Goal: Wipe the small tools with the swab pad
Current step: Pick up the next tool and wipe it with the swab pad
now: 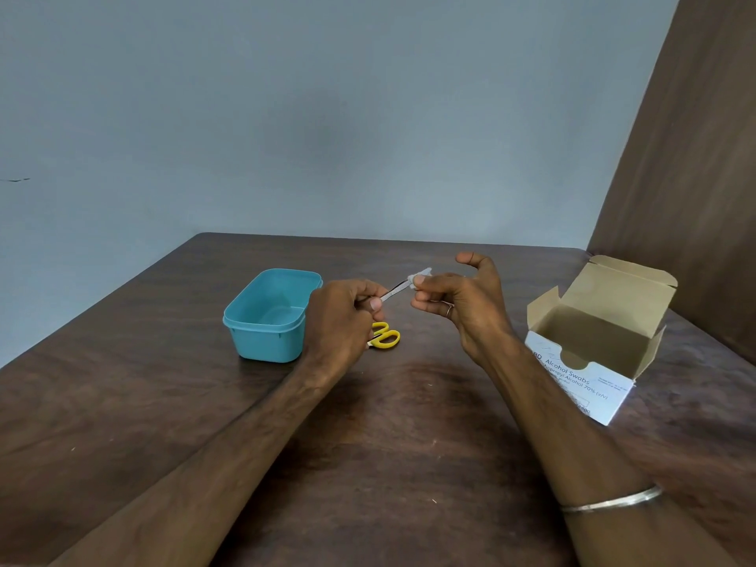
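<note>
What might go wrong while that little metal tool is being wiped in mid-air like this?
The left hand pinches the thin metal tool only at one end, so it might slip and drop onto the table. The right hand holds the swab pad with fingertips close to the tool's tip, which might poke a finger. The yellow scissors lie right under the hands and could get knocked.

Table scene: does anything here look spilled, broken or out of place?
Nothing stands out. The alcohol swab box sits open, flaps up, and looks empty from here. The teal container stands upright without a lid, and the yellow scissors lie beside it. The left hand holds a small metal tool while the right hand pinches the swab pad around its tip.
</note>
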